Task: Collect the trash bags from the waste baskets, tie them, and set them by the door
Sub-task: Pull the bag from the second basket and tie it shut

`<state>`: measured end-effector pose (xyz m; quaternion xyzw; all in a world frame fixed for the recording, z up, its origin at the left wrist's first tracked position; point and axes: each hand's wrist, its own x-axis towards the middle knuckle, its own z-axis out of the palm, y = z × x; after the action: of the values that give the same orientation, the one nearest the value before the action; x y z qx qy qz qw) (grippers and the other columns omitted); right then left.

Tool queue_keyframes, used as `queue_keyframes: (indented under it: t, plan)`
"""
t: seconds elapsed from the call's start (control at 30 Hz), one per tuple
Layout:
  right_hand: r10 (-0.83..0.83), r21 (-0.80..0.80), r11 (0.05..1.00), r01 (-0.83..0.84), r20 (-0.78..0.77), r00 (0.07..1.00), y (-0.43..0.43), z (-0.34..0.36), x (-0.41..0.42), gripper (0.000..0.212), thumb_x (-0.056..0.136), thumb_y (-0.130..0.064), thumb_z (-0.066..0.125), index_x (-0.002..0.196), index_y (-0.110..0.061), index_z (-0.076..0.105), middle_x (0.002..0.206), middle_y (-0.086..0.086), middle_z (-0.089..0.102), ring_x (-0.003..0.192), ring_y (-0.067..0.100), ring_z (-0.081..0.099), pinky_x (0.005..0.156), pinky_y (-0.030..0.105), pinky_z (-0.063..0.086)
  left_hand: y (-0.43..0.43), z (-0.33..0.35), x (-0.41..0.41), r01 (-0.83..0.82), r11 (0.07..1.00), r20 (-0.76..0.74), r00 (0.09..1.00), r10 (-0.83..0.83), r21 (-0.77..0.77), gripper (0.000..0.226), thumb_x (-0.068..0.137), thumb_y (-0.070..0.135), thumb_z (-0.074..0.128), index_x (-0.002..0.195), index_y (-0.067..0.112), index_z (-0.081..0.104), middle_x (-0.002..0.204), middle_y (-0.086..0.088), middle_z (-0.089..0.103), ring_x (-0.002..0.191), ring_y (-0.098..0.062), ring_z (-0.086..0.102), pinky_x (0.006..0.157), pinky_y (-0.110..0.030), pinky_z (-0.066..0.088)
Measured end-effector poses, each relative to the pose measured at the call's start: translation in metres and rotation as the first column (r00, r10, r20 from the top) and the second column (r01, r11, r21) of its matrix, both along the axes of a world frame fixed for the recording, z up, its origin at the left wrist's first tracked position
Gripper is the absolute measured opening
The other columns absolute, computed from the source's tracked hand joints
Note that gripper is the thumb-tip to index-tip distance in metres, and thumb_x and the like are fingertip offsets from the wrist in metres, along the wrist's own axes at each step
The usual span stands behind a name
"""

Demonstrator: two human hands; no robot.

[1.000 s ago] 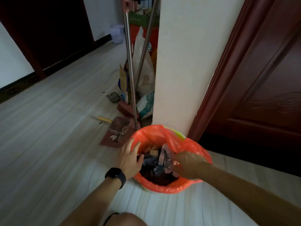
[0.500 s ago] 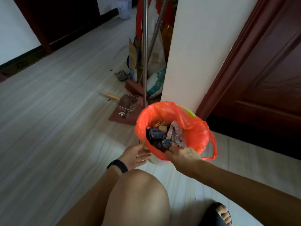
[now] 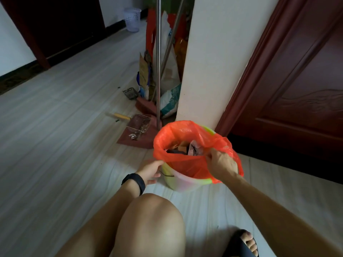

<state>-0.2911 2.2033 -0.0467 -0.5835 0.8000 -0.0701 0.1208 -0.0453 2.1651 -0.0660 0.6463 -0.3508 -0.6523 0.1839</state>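
An orange trash bag [image 3: 182, 131] lines a pale waste basket [image 3: 182, 183] with a yellow-green rim, standing on the floor by a white pillar. Crumpled paper and dark scraps fill the bag. My right hand [image 3: 220, 164] pinches the bag's near rim on the right side and holds it pulled up off the basket. My left hand [image 3: 150, 170], with a black band on the wrist, grips the bag's rim at the left side of the basket. The bag's near edge is stretched taut between both hands.
A dark red wooden door [image 3: 300, 86] stands right of the white pillar [image 3: 217, 52]. Behind the basket lie a red dustpan [image 3: 138, 135] with a wire scoop, metal poles [image 3: 158, 62] and leaning sacks. A white lattice basket [image 3: 132, 19] stands far back. My knee [image 3: 150, 225] is below.
The bag's near rim has come up off the basket, which now shows below. My left hand went from open beside the basket to gripping the rim; my right hand moved rightward along it.
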Motion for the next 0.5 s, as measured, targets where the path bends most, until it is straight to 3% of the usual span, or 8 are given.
queue_keyframes:
  t: [0.07,0.17,0.23,0.3,0.37,0.4,0.47,0.5]
  plan:
    - [-0.063,0.025,0.998,0.060,0.169,0.984,0.008,-0.009,-0.004,0.022,0.091,-0.035,0.056,0.101,-0.022,0.071,0.098,0.010,0.073,0.096,0.034,0.067,0.076,0.038,0.053,-0.002,0.002,-0.003,0.001,1.000,-0.001,1.000,-0.001,-0.029,0.027,0.095,0.039,0.056,0.114,0.020,0.058,0.104,0.000,0.064,0.103,-0.021,0.063,0.076,-0.033,0.051]
    - [-0.138,-0.164,0.964,0.209,0.362,0.922,0.023,-0.017,-0.011,0.013,0.085,-0.030,0.067,0.091,-0.021,0.074,0.089,0.001,0.072,0.087,0.020,0.065,0.075,0.027,0.046,-0.008,0.002,-0.004,-0.007,1.000,-0.029,1.000,0.006,-0.023,0.032,0.098,0.041,0.052,0.121,0.020,0.055,0.107,-0.001,0.064,0.104,-0.021,0.062,0.073,-0.032,0.050]
    - [-0.241,-0.318,0.865,0.387,0.414,0.878,0.032,-0.020,-0.017,0.018,0.081,-0.034,0.066,0.093,-0.022,0.071,0.095,0.001,0.066,0.093,0.022,0.061,0.080,0.030,0.046,-0.014,-0.002,-0.003,-0.018,1.000,-0.020,1.000,0.017,-0.013,0.038,0.098,0.043,0.050,0.126,0.019,0.055,0.117,-0.005,0.064,0.105,-0.021,0.062,0.078,-0.034,0.053]
    - [-0.410,-0.283,0.764,0.581,0.483,0.774,0.038,-0.026,-0.022,0.035,0.083,-0.044,0.059,0.106,-0.019,0.065,0.110,0.007,0.061,0.106,0.029,0.057,0.091,0.039,0.047,-0.019,-0.008,-0.003,-0.049,0.999,-0.029,0.998,0.049,-0.001,0.041,0.098,0.047,0.049,0.129,0.020,0.054,0.121,-0.006,0.064,0.103,-0.021,0.064,0.086,-0.039,0.055]
    - [-0.631,-0.073,0.649,0.757,0.505,0.589,0.042,-0.037,-0.031,0.055,0.086,-0.053,0.055,0.122,-0.012,0.056,0.125,0.016,0.055,0.118,0.036,0.051,0.102,0.047,0.043,-0.023,-0.013,-0.003,-0.077,0.997,-0.033,0.996,0.077,0.006,0.041,0.097,0.048,0.050,0.127,0.021,0.054,0.122,-0.005,0.064,0.103,-0.021,0.065,0.088,-0.041,0.055]
    - [-0.733,0.088,0.562,0.823,0.514,0.446,0.044,-0.042,-0.035,0.067,0.086,-0.058,0.055,0.130,-0.008,0.049,0.131,0.020,0.052,0.122,0.039,0.049,0.104,0.051,0.042,-0.024,-0.015,-0.005,-0.084,0.996,-0.032,0.996,0.084,0.010,0.041,0.097,0.049,0.052,0.127,0.020,0.055,0.122,-0.005,0.065,0.103,-0.021,0.065,0.088,-0.042,0.055]
    - [-0.804,0.429,0.414,0.803,0.585,0.102,0.049,-0.042,-0.035,0.082,0.086,-0.065,0.054,0.140,-0.005,0.040,0.138,0.022,0.048,0.124,0.041,0.049,0.103,0.053,0.044,-0.024,-0.018,-0.007,-0.102,0.994,-0.033,0.994,0.103,0.031,0.041,0.094,0.049,0.056,0.124,0.020,0.056,0.119,-0.004,0.065,0.104,-0.021,0.064,0.085,-0.041,0.056]
    - [-0.781,0.552,0.411,0.726,0.624,-0.033,0.051,-0.039,-0.034,0.077,0.087,-0.065,0.055,0.137,-0.007,0.043,0.137,0.020,0.049,0.121,0.040,0.051,0.101,0.053,0.046,-0.024,-0.018,-0.009,-0.118,0.991,-0.047,0.992,0.121,0.058,0.041,0.093,0.049,0.059,0.122,0.020,0.056,0.117,-0.005,0.065,0.104,-0.021,0.064,0.082,-0.041,0.057]
